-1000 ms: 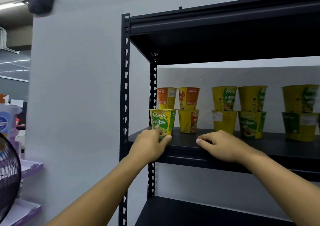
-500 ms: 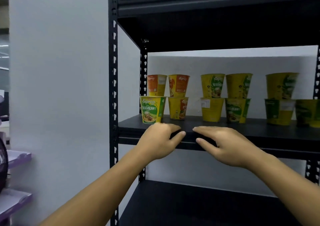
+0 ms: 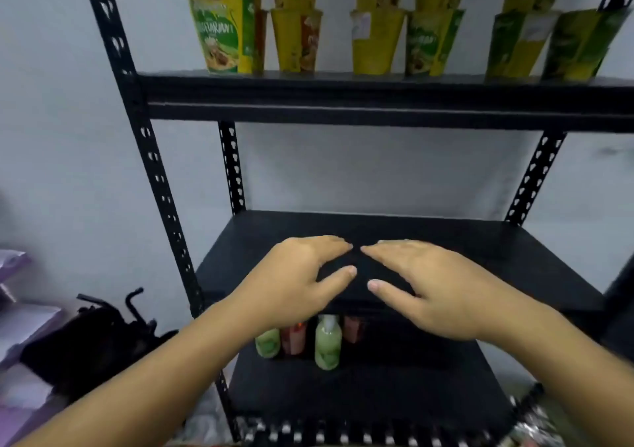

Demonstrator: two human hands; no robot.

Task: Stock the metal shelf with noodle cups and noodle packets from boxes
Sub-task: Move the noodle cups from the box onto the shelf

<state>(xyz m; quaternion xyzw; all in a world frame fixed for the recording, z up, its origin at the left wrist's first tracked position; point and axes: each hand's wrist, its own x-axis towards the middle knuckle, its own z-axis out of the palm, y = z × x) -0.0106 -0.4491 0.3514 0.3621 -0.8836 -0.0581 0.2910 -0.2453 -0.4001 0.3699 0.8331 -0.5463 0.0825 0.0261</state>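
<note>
A black metal shelf (image 3: 377, 103) fills the view. On its upper board stand several yellow and green noodle cups, some stacked two high; the nearest one, a yellow-green noodle cup (image 3: 223, 31), sits at the left front. My left hand (image 3: 302, 282) and my right hand (image 3: 432, 289) hover side by side in front of the bare middle board (image 3: 480, 251), palms down, fingers relaxed, holding nothing. Their fingertips nearly meet.
Several green and red bottles (image 3: 327, 342) stand on the lower board beneath my hands. A black bag-like object (image 3: 92, 340) lies on the floor to the left, beside purple trays (image 3: 20, 326). A grey wall stands behind the shelf.
The view has tilted down from the cup board to the middle board. My left hand has left the yellow-green cup, and both hands have dropped lower, empty.
</note>
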